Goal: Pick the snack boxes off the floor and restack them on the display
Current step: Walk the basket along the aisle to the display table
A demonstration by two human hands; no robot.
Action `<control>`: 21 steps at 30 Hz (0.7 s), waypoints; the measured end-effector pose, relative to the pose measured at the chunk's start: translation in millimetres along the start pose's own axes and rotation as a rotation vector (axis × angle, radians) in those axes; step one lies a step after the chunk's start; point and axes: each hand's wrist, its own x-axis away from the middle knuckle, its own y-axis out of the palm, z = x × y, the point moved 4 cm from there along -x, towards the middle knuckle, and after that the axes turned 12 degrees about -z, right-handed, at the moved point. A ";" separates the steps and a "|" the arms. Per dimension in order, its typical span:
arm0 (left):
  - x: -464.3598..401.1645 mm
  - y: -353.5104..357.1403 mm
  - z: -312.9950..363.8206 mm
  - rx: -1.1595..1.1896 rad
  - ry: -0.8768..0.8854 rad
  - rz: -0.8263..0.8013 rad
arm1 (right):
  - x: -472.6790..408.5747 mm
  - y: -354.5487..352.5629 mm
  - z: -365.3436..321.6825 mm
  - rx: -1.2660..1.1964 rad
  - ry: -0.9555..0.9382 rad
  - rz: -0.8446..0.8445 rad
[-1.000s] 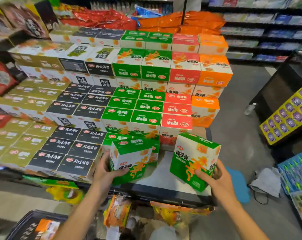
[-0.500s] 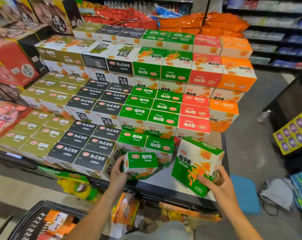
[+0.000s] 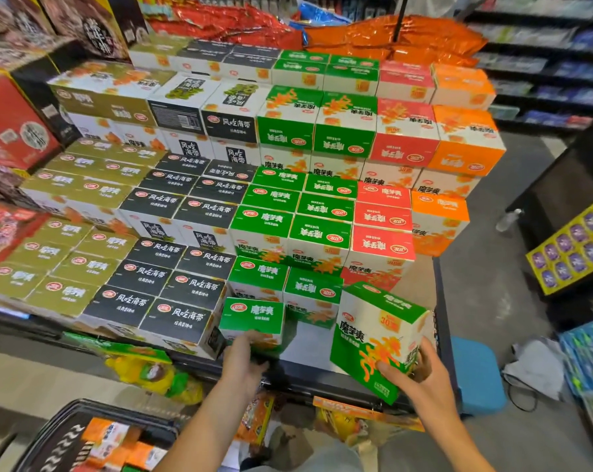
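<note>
A stepped display (image 3: pixel 438 301) holds rows of olive, black, green, red and orange snack boxes. One green box (image 3: pixel 252 316) now stands in the front row beside the black boxes, and my left hand (image 3: pixel 245 361) touches its front face with fingers against it. My right hand (image 3: pixel 421 373) grips a second green box (image 3: pixel 376 338) by its lower corner, tilted above the bare front right part of the display shelf.
A black basket (image 3: pixel 66 437) with orange boxes sits on the floor at the lower left. Snack bags hang under the shelf edge. A blue stool (image 3: pixel 475 373) and a grey cloth (image 3: pixel 530 369) lie to the right, beside a yellow tray of purple cups (image 3: pixel 571 247).
My left hand lowered its green box from upright in the air onto the front row and set it flat. The right hand's box stayed tilted over the shelf's front right.
</note>
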 end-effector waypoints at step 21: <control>13.2 -0.6 6.3 -0.093 0.036 -0.225 | -49.8 65.6 38.5 0.216 0.048 -0.298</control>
